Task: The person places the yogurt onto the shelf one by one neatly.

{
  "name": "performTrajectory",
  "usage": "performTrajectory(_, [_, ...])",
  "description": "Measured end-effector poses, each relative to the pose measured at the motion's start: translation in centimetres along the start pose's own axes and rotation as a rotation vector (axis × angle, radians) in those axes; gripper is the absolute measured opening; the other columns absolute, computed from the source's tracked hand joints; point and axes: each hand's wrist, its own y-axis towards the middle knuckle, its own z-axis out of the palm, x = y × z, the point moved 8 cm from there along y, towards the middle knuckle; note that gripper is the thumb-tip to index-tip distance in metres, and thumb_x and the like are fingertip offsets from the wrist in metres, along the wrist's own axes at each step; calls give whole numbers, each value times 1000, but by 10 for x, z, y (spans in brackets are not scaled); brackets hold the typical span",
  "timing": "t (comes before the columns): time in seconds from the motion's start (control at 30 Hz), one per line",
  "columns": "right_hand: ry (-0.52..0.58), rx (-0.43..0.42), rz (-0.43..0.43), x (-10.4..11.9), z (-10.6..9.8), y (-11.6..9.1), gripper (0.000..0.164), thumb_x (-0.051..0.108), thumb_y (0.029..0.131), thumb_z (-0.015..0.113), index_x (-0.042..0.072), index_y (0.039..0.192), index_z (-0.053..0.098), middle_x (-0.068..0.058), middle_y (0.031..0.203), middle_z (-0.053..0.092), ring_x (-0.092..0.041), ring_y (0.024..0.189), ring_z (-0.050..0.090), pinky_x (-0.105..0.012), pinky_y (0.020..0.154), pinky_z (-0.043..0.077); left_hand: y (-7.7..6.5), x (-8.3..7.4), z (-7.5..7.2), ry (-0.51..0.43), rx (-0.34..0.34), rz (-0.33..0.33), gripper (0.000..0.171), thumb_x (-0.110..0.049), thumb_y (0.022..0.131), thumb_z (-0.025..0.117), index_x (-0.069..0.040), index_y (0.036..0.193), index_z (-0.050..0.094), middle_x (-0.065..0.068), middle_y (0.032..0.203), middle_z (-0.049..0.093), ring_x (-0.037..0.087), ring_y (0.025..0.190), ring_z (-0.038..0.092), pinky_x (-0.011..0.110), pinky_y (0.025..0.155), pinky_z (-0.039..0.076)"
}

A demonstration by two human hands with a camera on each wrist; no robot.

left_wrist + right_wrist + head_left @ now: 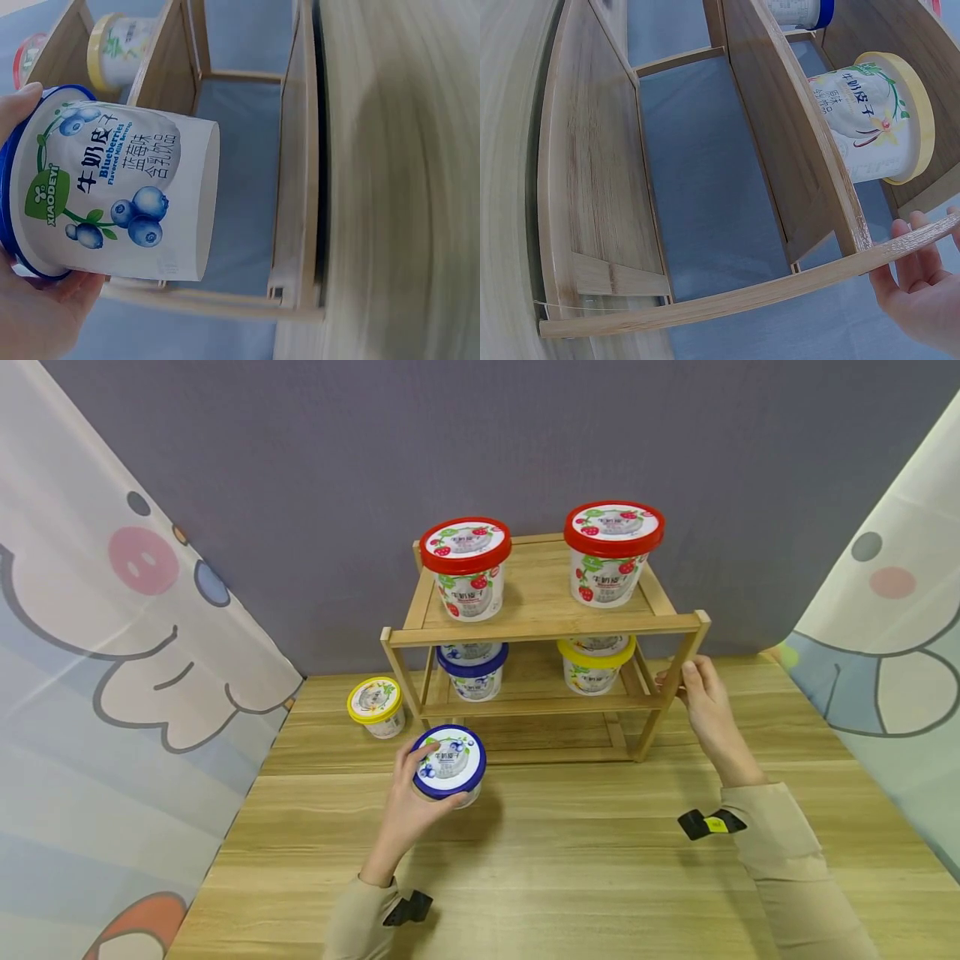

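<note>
My left hand (411, 797) grips a white tub with a blue lid (452, 760) round its lid, in front of the rack's left side. Blueberries are printed on the tub (127, 187) in the left wrist view, where it is held off the table before the lower shelves. My right hand (703, 697) is at the right front post of the wooden rack (540, 631). In the right wrist view the fingers (909, 266) of that hand curl around the post (780, 291) beside the middle shelf.
Two red-lidded strawberry tubs (463, 585) stand on the top shelf. The middle shelf holds a blue-lidded tub (477, 685) and a yellow-lidded tub (591, 677). Another yellow-lidded tub (377, 706) stands on the table left of the rack. A grey wall (330, 510) rises behind.
</note>
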Motion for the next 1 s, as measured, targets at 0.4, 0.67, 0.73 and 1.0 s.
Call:
performTrajectory(0.4, [8, -5, -11, -3, -2, 1, 18, 19, 96, 32, 7, 102, 45, -1, 90, 55, -9, 86, 55, -16, 77, 42, 5, -3, 43, -49, 56, -13, 69, -22, 59, 82, -17, 119, 49, 8, 134, 28, 36, 119, 33, 54, 90, 33])
performTrajectory(0.67, [-29, -5, 4, -2, -1, 0, 18, 23, 95, 34, 10, 102, 44, -3, 91, 54, -10, 87, 54, -15, 78, 41, 9, -10, 68, -70, 88, -9, 70, -24, 59, 82, -18, 120, 48, 6, 134, 29, 32, 119, 33, 53, 92, 32])
performTrajectory(0.73, [-25, -5, 4, -2, -1, 0, 18, 23, 95, 34, 10, 102, 44, -2, 91, 54, -10, 86, 54, -15, 78, 41, 10, -11, 73, -77, 95, -10, 70, -24, 59, 82, -17, 120, 48, 6, 133, 29, 32, 119, 33, 52, 92, 32])
performTrajectory(1.0, [2, -9, -9, -1, -1, 0, 19, 23, 95, 34, 10, 102, 46, -2, 90, 55, -10, 85, 55, -15, 77, 42, 14, -14, 96, -88, 117, -13, 72, -27, 59, 82, -16, 121, 46, 4, 132, 30, 28, 118, 35, 47, 93, 33])
